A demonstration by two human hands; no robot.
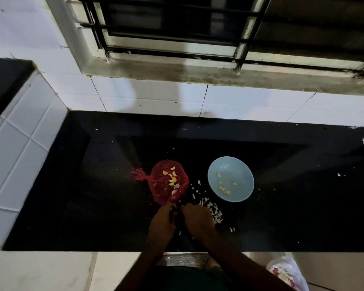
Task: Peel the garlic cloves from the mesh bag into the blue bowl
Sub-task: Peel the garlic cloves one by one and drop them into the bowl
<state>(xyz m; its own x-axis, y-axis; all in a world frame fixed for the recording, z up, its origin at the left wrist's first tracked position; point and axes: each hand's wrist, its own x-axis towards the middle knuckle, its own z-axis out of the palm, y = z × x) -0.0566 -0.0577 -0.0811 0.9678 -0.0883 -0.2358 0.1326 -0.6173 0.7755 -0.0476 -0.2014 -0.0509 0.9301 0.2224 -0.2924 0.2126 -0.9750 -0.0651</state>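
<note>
A red mesh bag (166, 181) lies on the black counter (93, 185), with several pale garlic cloves showing through its netting. To its right stands the blue bowl (242, 171) holding several peeled yellowish cloves (225, 191). My left hand (163, 221) and my right hand (195, 217) are close together just in front of the bag, fingertips meeting over something small and dark. What they pinch is hidden between the fingers.
White garlic peel scraps (210, 206) litter the counter between my hands and the bowl. White tiled walls (19, 143) bound the counter at left and back. A barred window (198, 28) is above. A plastic bag (286, 271) lies on the floor at lower right.
</note>
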